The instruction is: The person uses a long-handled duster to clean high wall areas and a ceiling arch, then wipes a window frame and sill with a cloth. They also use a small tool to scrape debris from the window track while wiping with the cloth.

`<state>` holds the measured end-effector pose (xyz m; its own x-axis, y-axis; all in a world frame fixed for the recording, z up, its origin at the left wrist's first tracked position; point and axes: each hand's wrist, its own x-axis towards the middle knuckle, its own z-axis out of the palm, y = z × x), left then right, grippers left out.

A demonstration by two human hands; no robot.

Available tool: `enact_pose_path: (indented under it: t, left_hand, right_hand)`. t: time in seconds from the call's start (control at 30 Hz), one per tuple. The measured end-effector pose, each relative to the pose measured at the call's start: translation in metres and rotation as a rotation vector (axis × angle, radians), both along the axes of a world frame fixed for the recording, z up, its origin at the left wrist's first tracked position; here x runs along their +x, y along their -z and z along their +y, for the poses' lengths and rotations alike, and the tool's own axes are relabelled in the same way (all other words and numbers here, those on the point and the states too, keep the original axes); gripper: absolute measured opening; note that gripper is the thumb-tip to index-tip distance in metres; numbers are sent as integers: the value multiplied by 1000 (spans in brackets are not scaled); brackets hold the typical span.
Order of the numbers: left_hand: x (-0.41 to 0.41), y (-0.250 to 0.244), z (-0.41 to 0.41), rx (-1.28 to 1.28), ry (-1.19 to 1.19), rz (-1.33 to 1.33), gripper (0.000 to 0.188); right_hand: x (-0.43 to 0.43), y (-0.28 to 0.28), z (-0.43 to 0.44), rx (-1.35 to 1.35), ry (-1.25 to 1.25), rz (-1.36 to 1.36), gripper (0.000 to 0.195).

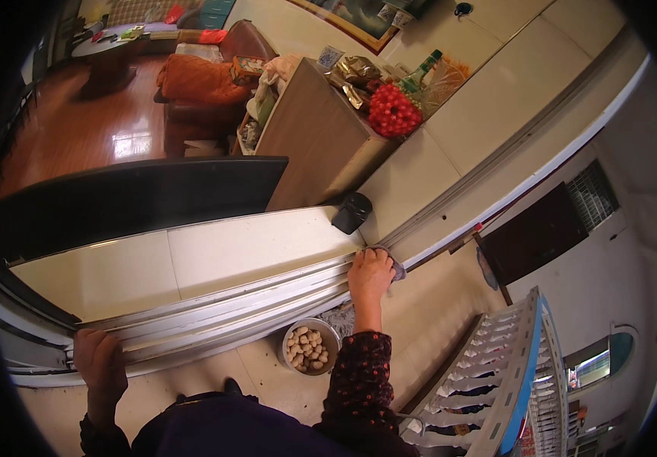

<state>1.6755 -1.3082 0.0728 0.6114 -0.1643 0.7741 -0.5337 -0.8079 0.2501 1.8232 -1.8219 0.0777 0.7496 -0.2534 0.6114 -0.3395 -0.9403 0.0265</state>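
In the head view my right hand [369,271] holds a grey cloth [398,269] against the right end of a white sliding-window track [231,305], at the corner where it meets the upright frame [477,145]. Part of the cloth sticks out to the right of my fingers; the rest is covered. At the track's left end, beside the sliding sash [26,348], my left hand [100,357] is curled over the frame. Its fingertips are hidden. Between the track and the room runs a pale tiled sill [128,268].
Below the track a bucket of potato-like lumps [307,349] stands on the floor, with a grey mop-like bundle [338,320] behind it. A small black container [352,212] sits on the sill. To the right is a white balustrade [477,388]. Indoors stands a wooden cabinet [311,125].
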Motion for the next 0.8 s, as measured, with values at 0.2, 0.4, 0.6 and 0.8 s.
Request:
enact_pose_path:
  t: [0.2, 0.4, 0.6, 0.8]
  left_hand:
    - [-5, 4, -5, 17, -70, 71, 18]
    - [1, 3, -7, 29, -54, 84, 16]
    - [-3, -1, 2, 15, -28, 37, 19]
    - [3, -3, -7, -1, -20, 4, 22]
  right_hand:
    - [-19, 1, 38, 191, -354, -213, 16]
    - [-80, -3, 199, 467, -969, -34, 26]
    - [-71, -31, 174, 345, -876, 306, 23]
    - [-36, 5, 31, 211, -434, -179, 19]
